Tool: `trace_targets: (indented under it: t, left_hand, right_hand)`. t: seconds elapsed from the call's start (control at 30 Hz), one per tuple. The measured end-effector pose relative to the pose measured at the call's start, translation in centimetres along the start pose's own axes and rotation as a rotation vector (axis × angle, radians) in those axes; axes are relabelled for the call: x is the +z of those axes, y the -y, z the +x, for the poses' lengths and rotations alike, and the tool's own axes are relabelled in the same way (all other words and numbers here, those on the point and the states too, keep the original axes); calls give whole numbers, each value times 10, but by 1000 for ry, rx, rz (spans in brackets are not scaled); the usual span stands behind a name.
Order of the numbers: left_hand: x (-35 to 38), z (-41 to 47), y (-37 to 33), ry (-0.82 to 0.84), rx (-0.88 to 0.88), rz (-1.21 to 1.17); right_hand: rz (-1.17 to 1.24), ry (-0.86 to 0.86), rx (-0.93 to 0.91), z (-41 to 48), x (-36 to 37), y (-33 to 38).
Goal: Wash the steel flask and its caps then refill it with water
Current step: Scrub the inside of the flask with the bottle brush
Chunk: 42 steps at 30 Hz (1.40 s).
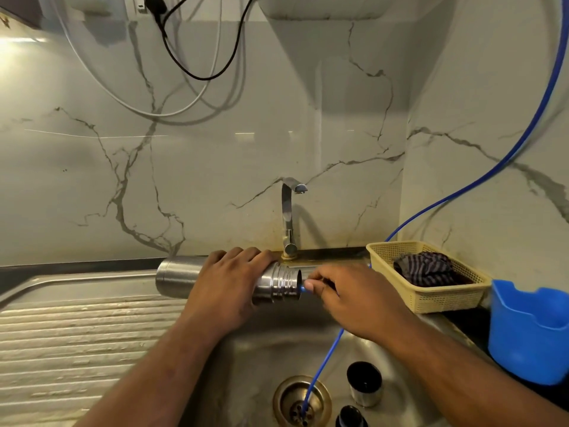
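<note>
The flask point(181, 280) lies sideways above the sink point(246, 349), its mouth to the right, and your left hand point(228, 288) is curled over its middle. Your right hand point(348, 300) pinches the blue tube point(302, 289) at the mouth. The steel cap point(365, 383) and black cap point(351, 417) sit near the drain point(286, 392).

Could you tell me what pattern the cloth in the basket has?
The cloth is striped, grey and dark; head view shows it.

Both bare forearms reach forward from below. The left hand point(229, 285), palm down, curls its fingers over a cylindrical steel flask point(175, 278) held sideways. The right hand point(354, 300) pinches a thin blue tube point(303, 289) between thumb and fingers at the flask's mouth.
</note>
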<state>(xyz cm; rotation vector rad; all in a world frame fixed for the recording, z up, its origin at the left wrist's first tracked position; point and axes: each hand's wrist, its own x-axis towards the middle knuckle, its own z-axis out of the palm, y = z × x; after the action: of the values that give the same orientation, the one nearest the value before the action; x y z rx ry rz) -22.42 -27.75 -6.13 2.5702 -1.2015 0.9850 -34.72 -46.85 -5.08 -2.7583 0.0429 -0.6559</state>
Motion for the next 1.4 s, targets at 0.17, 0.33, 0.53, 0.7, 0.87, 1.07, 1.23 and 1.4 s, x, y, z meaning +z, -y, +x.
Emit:
trace_targets:
  t: [0.17, 0.33, 0.53, 0.7, 0.87, 1.07, 1.23, 1.4]
  left_hand:
    - [-3, -1, 3, 50, -83, -111]
    - [0, -1, 0, 19, -58, -139]
    - [-3, -1, 3, 54, -85, -90]
    - [-4, 0, 3, 95, -106, -120]
    - [-3, 3, 0, 107, -14, -117]
    - [-7, 3, 0, 59, -60, -192]
    - [-5, 2, -4, 132, -98, -89]
    - [-10, 6, -6, 195, -12, -175]
  right_hand:
    - [-266, -145, -185, 0, -17, 1]
    - [-104, -29, -10, -2, -17, 4]
    - [26, 41, 33, -2, -13, 6]
    - [-310, -50, -158, -8, -22, 21]
    - [-394, -180, -199, -6, -27, 13]
    - [-257, 23, -69, -3, -29, 9]
    - [-384, 58, -217, -15, -18, 23]
    - [-536, -132, -276, -5, -31, 14]
